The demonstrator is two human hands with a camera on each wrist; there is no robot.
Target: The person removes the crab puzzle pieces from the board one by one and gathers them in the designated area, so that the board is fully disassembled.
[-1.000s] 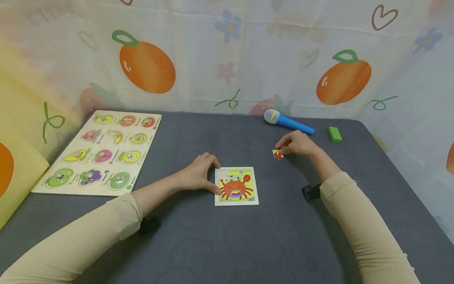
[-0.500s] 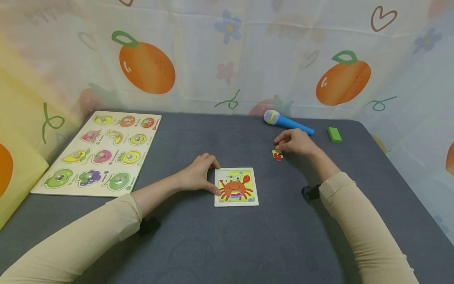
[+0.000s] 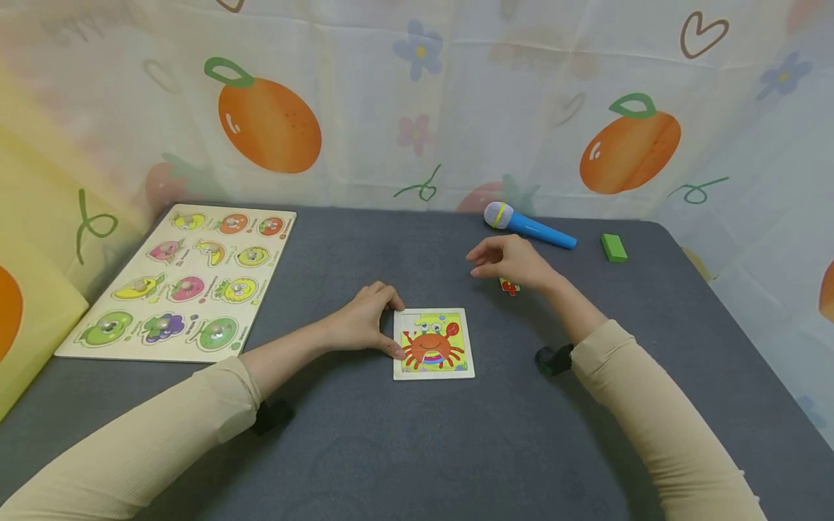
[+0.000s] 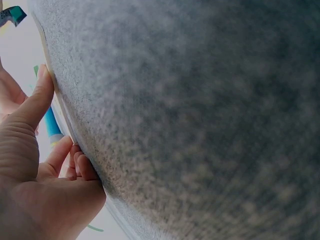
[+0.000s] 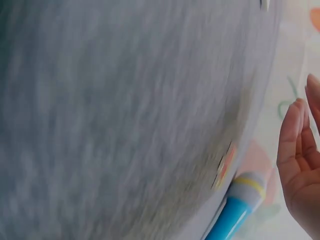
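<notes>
A square crab jigsaw puzzle (image 3: 434, 343) lies flat in its pale frame at the middle of the table. My left hand (image 3: 362, 320) holds the frame's left side, thumb near the lower corner and fingers at the upper corner. In the left wrist view, the thumb and fingertips of that left hand (image 4: 45, 150) touch the thin board edge. A small red and yellow puzzle piece (image 3: 509, 287) lies on the table to the right, partly covered by my right hand (image 3: 511, 262). That hand is above the table with nothing between its fingers; the right wrist view shows the piece (image 5: 225, 166) apart from it.
Behind the right hand lies a blue toy microphone (image 3: 531, 226), with a green block (image 3: 614, 247) to its right. A wooden fruit peg board (image 3: 215, 286) rests at the left. A patterned cloth (image 3: 365, 87) hangs along the table's back edge.
My right hand has let go of the small puzzle piece and moved left and up from it. The piece stays on the table. My left hand keeps its place on the crab puzzle.
</notes>
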